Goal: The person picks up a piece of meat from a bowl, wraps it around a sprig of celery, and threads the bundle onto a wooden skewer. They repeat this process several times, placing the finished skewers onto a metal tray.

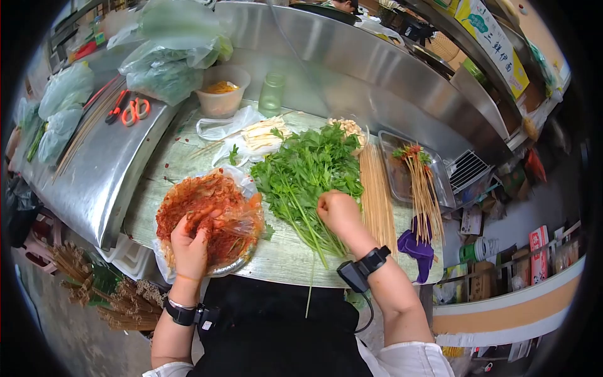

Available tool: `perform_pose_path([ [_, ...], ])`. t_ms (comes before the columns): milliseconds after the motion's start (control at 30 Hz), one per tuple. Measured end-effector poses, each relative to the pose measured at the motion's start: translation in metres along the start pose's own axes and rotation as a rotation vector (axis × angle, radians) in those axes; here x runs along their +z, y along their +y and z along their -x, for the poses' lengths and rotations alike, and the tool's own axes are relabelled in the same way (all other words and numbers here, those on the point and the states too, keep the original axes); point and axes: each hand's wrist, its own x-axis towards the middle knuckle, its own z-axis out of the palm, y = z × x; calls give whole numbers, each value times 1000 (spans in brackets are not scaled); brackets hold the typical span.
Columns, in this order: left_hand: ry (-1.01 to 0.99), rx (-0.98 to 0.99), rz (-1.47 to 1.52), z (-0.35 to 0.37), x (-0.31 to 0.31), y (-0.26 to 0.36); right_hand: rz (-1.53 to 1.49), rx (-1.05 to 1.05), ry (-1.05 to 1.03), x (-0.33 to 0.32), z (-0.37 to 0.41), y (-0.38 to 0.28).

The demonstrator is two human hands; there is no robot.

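On the left of the worktable, a plastic-lined bowl [164,217] holds a mass of red, sauce-coated food, probably shredded vegetables. Over its near side, my left hand [187,248] is closed around a red sauce-coated piece [204,226] with smeared fingertips. My right hand [339,217] rests at the right edge of a heap of leafy green stalks [308,166], celery-like. Its fingers are curled in among the leaves, and the fingertips are partly hidden. A row of bamboo skewers [375,201] lies just right of it.
Finished-looking skewers [422,173] with red and green tips lean in a clear tray [396,160]. Pale strips [267,132] lie behind the greens, near a green glass jar [272,94] and a plastic tub [222,91]. A purple cloth [416,251] hangs at the right edge. Scissors [135,112] lie left.
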Motion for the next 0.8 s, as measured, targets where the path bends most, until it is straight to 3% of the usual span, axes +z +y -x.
perform_pose_path([
  [100, 1, -6, 5, -1, -3, -2, -114, 55, 39, -18, 1, 10],
  [167, 6, -56, 49, 0, -1, -2, -764, 228, -8, -35, 2, 17],
  [200, -3, -59, 55, 0, 0, -3, -953, 258, -34, -42, 3, 21],
  [233, 2, -41, 39, 0, 0, -3, -949, 264, -27, -49, 4, 22],
  [300, -1, -18, 23, -1, 2, -1, -1230, 394, -4, -60, 4, 24],
  [467, -4, 13, -17, -1, -1, -4, -1333, 462, -49, -65, 9, 38],
  [633, -20, 27, 13, 0, 2, 0, -1251, 539, 73, -77, 17, 64],
  [800, -21, -6, 10, 0, 1, -1, -1149, 614, 32, -59, 19, 90],
])
